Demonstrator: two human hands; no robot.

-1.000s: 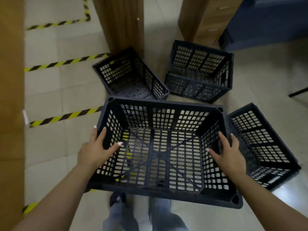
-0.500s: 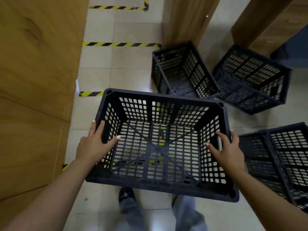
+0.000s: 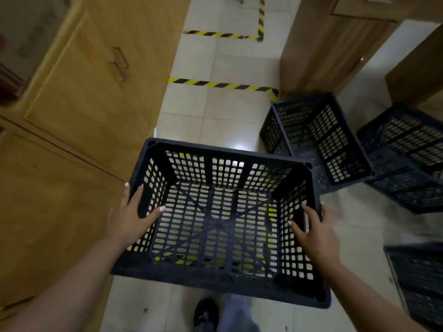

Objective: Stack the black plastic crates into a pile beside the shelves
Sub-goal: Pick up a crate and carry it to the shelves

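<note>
1. The floor (image 3: 223, 58) is made of pale square tiles, and it fills the middle of the frame from top to bottom.
2. Two strips of yellow-and-black tape (image 3: 223, 84) cross the tiles in the upper middle; the upper strip turns a corner and runs to the top edge.
3. A light wooden cabinet (image 3: 79, 99) with two metal handles (image 3: 119, 65) fills the left side of the frame.
4. Darker wooden furniture (image 3: 318, 44) stands in the upper right.
5. The carried crate (image 3: 223, 280) is in the lower middle of the frame, above the floor and just beside the cabinet. It is black plastic, rectangular and open at the top. Its walls and bottom are a grid of small holes, and tiles and tape show through them.
6. The left hand (image 3: 130, 219) grips the left wall of this crate, thumb inside and fingers outside over the rim.
7. The right hand (image 3: 316, 233) grips the right wall in the same way, a little blurred.
8. A second crate (image 3: 318, 137) lies tilted on the floor at middle right, near the dark furniture.
9. A third crate (image 3: 407, 154) is just beside it at the right edge, and they seem to touch.
10. A fourth crate (image 3: 417, 279) shows partly in the lower right, blurred.
11. A dark shoe (image 3: 206, 312) and a grey trouser leg (image 3: 236, 315) appear at the bottom edge.
</note>
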